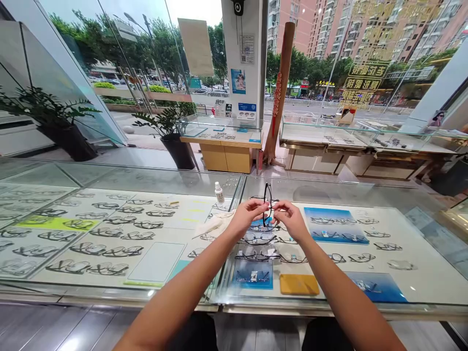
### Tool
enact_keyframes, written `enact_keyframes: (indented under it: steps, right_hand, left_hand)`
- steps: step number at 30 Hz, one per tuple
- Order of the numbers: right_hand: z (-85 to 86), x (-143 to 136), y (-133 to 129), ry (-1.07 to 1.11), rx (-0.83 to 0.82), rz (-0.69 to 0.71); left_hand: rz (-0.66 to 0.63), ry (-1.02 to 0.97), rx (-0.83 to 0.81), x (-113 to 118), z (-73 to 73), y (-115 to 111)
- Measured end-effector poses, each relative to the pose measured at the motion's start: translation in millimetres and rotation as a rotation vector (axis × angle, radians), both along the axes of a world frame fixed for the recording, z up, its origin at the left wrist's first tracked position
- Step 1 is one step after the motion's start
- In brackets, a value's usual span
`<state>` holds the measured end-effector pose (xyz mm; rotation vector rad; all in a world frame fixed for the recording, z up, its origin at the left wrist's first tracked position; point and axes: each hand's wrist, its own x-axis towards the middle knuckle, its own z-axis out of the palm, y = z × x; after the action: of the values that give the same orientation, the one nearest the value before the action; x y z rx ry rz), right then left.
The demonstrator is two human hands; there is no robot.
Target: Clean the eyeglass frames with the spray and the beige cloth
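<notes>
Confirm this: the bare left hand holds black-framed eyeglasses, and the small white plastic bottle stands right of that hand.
No: the head view shows the small white plastic bottle standing left of the bare left hand, which holds the black-framed eyeglasses.

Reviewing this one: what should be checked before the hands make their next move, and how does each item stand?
1. Black-framed glasses gripped by left hand: ok.
2. Right hand firmly on the frame too: cannot tell; its fingertips are close to it.
3. White cloth in a hand: not ok; it lies on the glass counter.
4. White bottle upright: ok.
5. Lenses spotless: cannot tell, too small.
</notes>
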<state>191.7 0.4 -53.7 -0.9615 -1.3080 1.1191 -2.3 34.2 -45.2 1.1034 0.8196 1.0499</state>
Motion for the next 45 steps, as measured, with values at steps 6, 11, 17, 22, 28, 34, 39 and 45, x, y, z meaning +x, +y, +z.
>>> enact_keyframes:
  steps: [6,11,17,22,28,34,39,45]
  right_hand:
    - [-0.9,0,0,0.018,-0.009,0.004]
    - [-1.5,0,0,-0.024,0.003,-0.014]
    - [1.3,15,4,-0.131,0.031,-0.164]
    - [3.2,31,4,-0.25,0.105,-0.406]
    - [4.7,36,2,-0.459,0.346,-0.664]
    - [2.1,24,-3,-0.57,0.495,-0.56]
    - [-1.1,11,-7,-0.7,0.626,-0.283]
    - [-2.5,10,-6,-0.711,0.641,-0.257]
  left_hand:
    - [-0.029,0.021,0.027,2,-1.5,-1]
    - [-0.02,0.037,0.045,2,-2.5,-1]
    - [0.034,0.095,0.114,-3,-3.0,7]
    - [0.067,0.221,0.248,-8,-4.6,14]
    - [0.044,0.27,0.291,-7,-7.1,14]
    - [-0.015,0.173,0.135,-6,-2.8,10]
    - [-0.093,0.195,0.176,-5,-7.5,10]
    - [-0.14,0.222,0.256,-3,-11.6,9]
